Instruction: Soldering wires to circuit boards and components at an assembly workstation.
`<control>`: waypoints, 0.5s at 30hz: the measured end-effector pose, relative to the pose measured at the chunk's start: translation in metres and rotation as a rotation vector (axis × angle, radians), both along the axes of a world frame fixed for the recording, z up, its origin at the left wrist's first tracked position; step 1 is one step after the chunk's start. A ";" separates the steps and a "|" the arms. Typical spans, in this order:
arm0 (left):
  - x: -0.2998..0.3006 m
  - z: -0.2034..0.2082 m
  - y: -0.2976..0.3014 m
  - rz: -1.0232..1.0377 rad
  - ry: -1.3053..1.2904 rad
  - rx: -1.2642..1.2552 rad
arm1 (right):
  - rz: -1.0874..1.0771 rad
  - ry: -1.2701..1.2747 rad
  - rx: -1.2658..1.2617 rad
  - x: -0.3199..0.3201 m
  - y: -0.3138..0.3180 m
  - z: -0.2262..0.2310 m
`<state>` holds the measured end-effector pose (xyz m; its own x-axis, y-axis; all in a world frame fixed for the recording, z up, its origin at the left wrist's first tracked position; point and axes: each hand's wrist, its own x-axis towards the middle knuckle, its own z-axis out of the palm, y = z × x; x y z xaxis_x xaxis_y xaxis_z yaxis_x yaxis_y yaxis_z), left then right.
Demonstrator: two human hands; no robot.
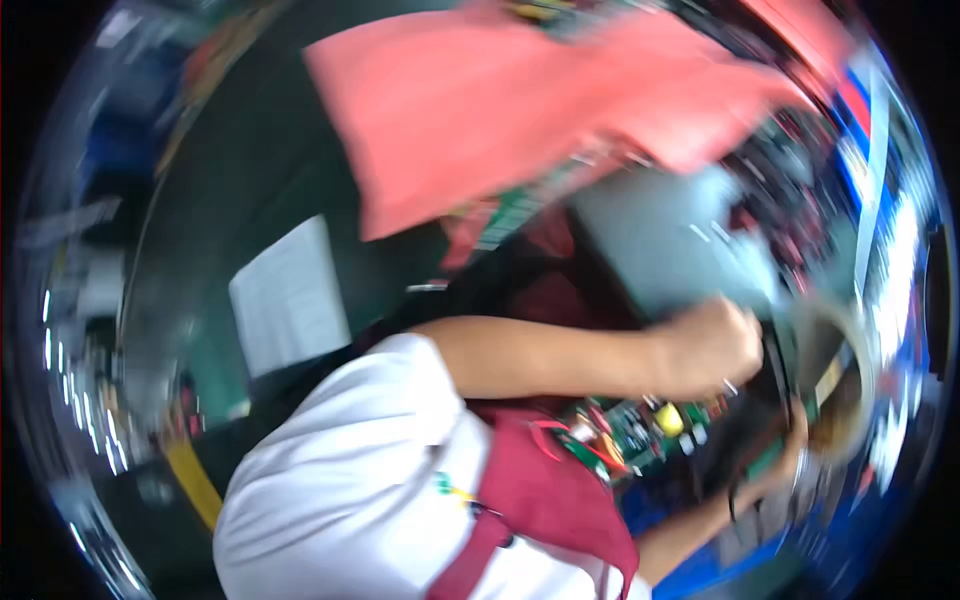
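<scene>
Motion blur smears most of the picture. My left hand (708,347) is curled into a fist at the end of a bare forearm, right of the middle; anything inside it is hidden. Below and to the right, my right hand (785,455) is beside a large pale ring-shaped roll (862,395), its fingers too smeared to read. A thin dark strip (777,372) runs between the two hands. Under my left forearm lies a green circuit board (645,430) with a yellow component and red wires, close to my maroon apron.
Pink sheets (480,100) spread over the far side, with another green board (510,215) partly under them. A white paper (290,300) lies on the dark green surface at left. A grey panel (670,240) and tangled dark-red and black parts (790,190) sit beyond my left hand.
</scene>
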<state>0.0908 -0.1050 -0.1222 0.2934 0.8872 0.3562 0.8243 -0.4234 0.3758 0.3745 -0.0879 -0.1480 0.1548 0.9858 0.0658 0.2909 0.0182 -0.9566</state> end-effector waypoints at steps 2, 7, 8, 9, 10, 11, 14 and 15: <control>0.006 -0.001 0.000 0.004 -0.028 0.023 | 0.164 -0.779 0.621 -0.010 0.002 0.004; 0.023 -0.008 0.007 0.144 0.015 0.056 | 0.259 -0.605 0.794 -0.062 -0.015 0.041; 0.025 -0.008 0.009 0.157 -0.009 0.049 | 0.260 -0.598 0.833 -0.078 -0.019 0.041; 0.029 -0.011 0.012 0.151 -0.019 0.021 | 0.279 -0.594 0.853 -0.089 -0.018 0.041; 0.030 -0.012 0.016 0.116 0.009 0.024 | 0.291 -0.616 0.859 -0.098 -0.015 0.038; 0.031 -0.014 0.018 0.119 -0.004 0.029 | 0.301 -0.631 0.866 -0.105 -0.012 0.032; 0.029 -0.016 0.021 0.046 0.005 0.009 | 0.344 -0.622 0.827 -0.104 0.003 0.010; 0.027 -0.016 0.021 0.048 0.004 0.004 | 0.356 -0.627 0.804 -0.097 0.008 0.004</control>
